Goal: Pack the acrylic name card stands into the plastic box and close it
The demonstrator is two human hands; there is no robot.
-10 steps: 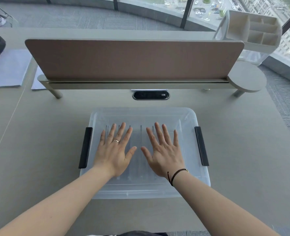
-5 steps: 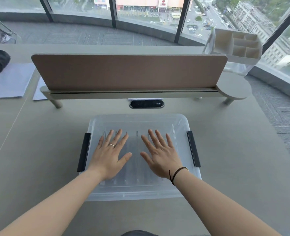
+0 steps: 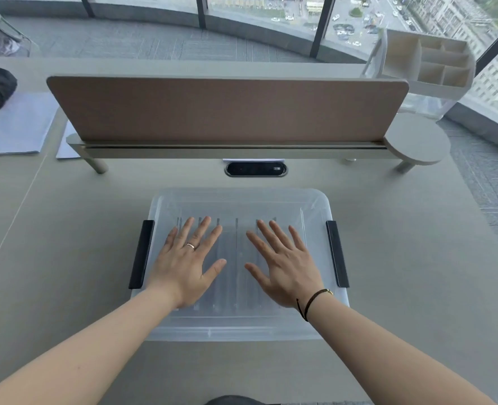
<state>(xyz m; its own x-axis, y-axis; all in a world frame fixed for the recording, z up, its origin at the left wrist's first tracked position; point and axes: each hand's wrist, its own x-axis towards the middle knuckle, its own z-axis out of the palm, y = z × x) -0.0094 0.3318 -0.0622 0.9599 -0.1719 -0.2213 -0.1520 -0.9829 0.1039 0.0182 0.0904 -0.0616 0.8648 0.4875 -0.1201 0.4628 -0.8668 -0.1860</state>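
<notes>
Two flat palms on the lid (image 3: 239, 206) of the clear plastic box (image 3: 236, 331): left hand (image 3: 187, 264) and right hand (image 3: 282, 266), fingers spread, gripping nothing. Acrylic name card stands (image 3: 236, 258) sit inside underneath. Black latches (image 3: 141, 254) flank it. Farther back, a desk divider (image 3: 227, 109).

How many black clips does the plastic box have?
2. One black clip sits on the box's left side, the other clip on its right side. None seems hidden.
</notes>
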